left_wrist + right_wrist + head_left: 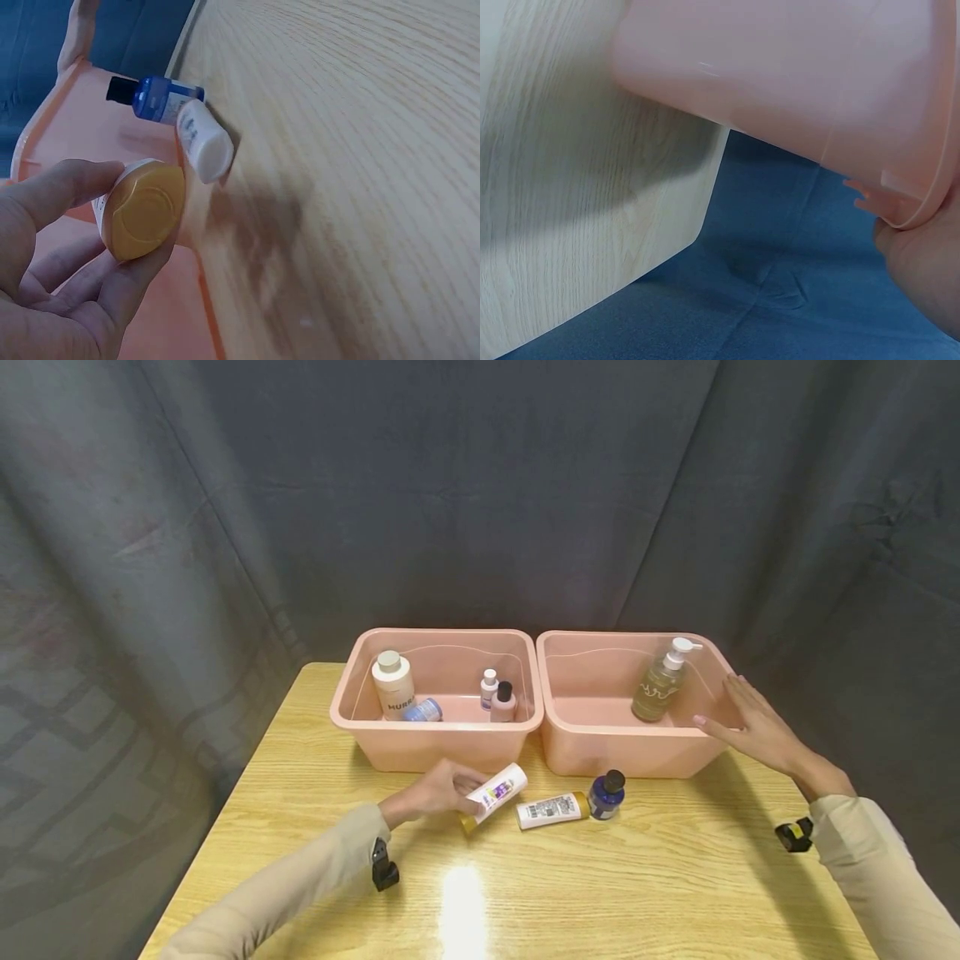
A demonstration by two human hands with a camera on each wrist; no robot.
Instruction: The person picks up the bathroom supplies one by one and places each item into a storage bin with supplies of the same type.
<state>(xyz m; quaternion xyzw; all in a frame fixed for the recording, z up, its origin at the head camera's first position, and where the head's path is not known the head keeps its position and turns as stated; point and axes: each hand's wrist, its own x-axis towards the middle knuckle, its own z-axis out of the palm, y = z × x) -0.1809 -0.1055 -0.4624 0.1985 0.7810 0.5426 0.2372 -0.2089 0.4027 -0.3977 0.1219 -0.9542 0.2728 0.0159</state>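
Observation:
My left hand (442, 789) pinches a white bottle with a gold cap (495, 794) between thumb and fingers, tilted just above the table. In the left wrist view its gold cap (146, 214) faces the camera. A second white bottle with a gold cap (553, 811) lies on the table to its right, beside an upright dark blue bottle with a black cap (606, 795). My right hand (757, 727) rests on the right end of the right pink bin (630, 752), fingers extended along the rim. The right wrist view shows that hand (930, 262) only partly, at the rim.
The left pink bin (438, 747) holds a large white bottle (393, 683), a blue-labelled container (424, 710) and two small bottles. A green pump bottle (657, 691) stands in the right bin. Grey curtains (465, 502) hang behind the wooden table (585, 893).

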